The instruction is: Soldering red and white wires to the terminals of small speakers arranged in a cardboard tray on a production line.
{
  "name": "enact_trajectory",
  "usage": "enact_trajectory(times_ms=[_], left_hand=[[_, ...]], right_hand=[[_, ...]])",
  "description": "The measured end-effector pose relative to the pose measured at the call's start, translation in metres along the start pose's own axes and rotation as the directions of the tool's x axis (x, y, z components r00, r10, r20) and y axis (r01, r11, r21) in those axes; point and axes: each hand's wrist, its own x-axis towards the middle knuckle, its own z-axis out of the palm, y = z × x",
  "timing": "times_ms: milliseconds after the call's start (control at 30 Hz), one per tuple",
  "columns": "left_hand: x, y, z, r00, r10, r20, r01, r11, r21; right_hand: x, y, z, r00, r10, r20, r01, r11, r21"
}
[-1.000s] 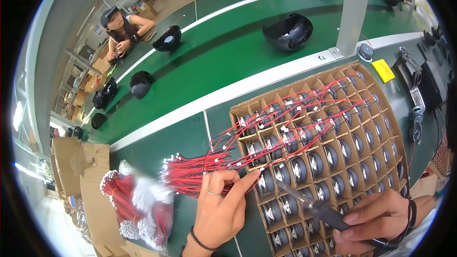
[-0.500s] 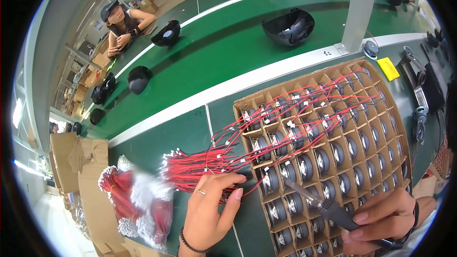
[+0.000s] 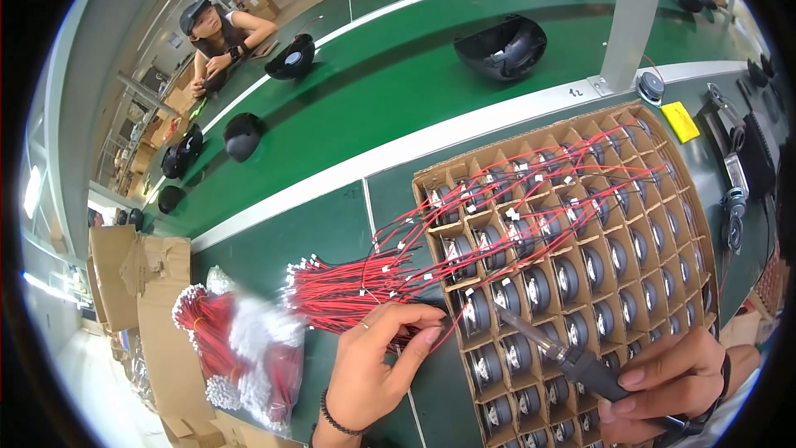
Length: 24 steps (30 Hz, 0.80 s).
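A cardboard tray [image 3: 431,176] with a grid of cells holds several round grey speakers [image 3: 531,286], many with red wires running off to the left. My left hand [image 3: 373,361] pinches a red wire [image 3: 448,328] at the tray's left edge, beside a loose bundle of red wires [image 3: 340,290]. My right hand [image 3: 676,382] grips a dark soldering iron [image 3: 572,361] whose tip [image 3: 502,315] points at a speaker in the lower left cells.
A clear bag of red wires with white plugs [image 3: 240,348] lies left of my hand, beside open cardboard boxes [image 3: 137,282]. Black dome-shaped shells [image 3: 502,46] ride a green conveyor [image 3: 373,91]. Another person [image 3: 220,29] sits at the far side. A grey post [image 3: 630,17] stands behind the tray.
My left hand has shifted right along the wire bundle and now pinches one wire at the tray's edge. The iron tip has stayed over the lower left cells.
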Motion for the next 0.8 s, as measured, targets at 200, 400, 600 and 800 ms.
enact_trajectory(times_ms=[200, 400, 600, 800], left_hand=[[-0.002, 0.000, 0.002, 0.933, 0.326, -0.155, -0.272, 0.917, 0.292], [-0.010, 0.000, 0.005, 0.868, 0.459, -0.191, -0.322, 0.811, 0.489], [-0.012, 0.020, 0.011, 0.838, 0.532, -0.118, -0.406, 0.754, 0.516], [-0.012, 0.014, 0.017, 0.836, 0.533, -0.128, -0.382, 0.734, 0.562]], right_hand=[[0.026, 0.011, -0.019, 0.924, -0.280, 0.260, 0.231, 0.951, 0.203], [0.026, 0.019, -0.024, 0.846, -0.208, 0.491, -0.081, 0.859, 0.505], [0.025, 0.015, -0.025, 0.847, -0.168, 0.504, -0.131, 0.854, 0.504], [0.022, 0.015, -0.024, 0.828, -0.090, 0.554, -0.277, 0.794, 0.542]])
